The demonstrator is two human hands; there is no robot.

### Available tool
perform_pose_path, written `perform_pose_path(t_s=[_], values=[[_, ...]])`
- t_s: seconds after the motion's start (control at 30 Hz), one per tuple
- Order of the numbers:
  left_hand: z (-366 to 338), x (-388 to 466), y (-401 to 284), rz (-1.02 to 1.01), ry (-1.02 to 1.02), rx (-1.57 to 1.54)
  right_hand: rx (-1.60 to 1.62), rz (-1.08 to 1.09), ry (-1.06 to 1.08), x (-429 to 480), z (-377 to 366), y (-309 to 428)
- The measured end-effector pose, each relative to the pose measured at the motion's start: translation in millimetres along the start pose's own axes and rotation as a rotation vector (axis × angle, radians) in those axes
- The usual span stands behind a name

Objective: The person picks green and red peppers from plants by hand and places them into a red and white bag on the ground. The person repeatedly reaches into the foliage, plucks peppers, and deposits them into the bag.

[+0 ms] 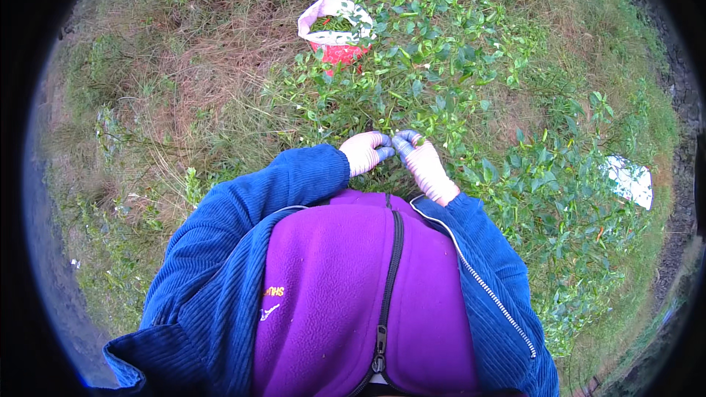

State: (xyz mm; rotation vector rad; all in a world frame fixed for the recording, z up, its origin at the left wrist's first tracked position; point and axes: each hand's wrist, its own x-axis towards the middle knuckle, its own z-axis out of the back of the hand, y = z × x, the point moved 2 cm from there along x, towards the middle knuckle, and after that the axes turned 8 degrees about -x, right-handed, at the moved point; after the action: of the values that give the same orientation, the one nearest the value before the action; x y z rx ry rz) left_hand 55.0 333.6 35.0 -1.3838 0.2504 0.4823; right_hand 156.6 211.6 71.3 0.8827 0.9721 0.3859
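Note:
My left hand (365, 152) and my right hand (418, 157) wear striped knit gloves with blue-grey fingers. Their fingertips come together at the near side of a leafy chili pepper plant (441, 60). A small green bit (421, 142) shows by the right hand's fingers; whether it is held or hangs on the plant I cannot tell. What lies between the fingertips is too small to make out. Green chilies and small white flowers show among the leaves. Beyond the hands stands an open white and red bag (337, 51), partly behind foliage, with many green chilies (332, 23) inside and a red one among them.
More chili plants (540, 176) grow to the right, with a red chili (600, 233) on one. A white sheet or bag (629, 181) lies beyond them. Dry grass (215, 77) covers the ground at left. Dark cracked soil (684, 99) runs along the right edge.

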Motion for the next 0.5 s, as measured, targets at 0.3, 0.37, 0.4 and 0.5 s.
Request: perform_pose_path(t_s=[0.3, 0.37, 0.4, 0.5], values=[[-1.4, -5.4, 10.2, 0.047, -0.025, -0.124, 0.218, 0.133, -0.100, -9.9, -11.7, -8.8], [0.8, -8.7, 10.5, -0.113, -0.034, 0.050, 0.352, 0.019, -0.027, -9.2, -6.9, -14.1], [3.0, -10.8, 10.5, -0.203, -0.063, 0.079, 0.449, -0.037, 0.015, -8.2, -4.0, -16.3], [8.6, -10.5, 19.8, 0.089, -0.151, -0.355, 0.629, -0.095, 0.086, -1.7, 2.8, -18.7]])
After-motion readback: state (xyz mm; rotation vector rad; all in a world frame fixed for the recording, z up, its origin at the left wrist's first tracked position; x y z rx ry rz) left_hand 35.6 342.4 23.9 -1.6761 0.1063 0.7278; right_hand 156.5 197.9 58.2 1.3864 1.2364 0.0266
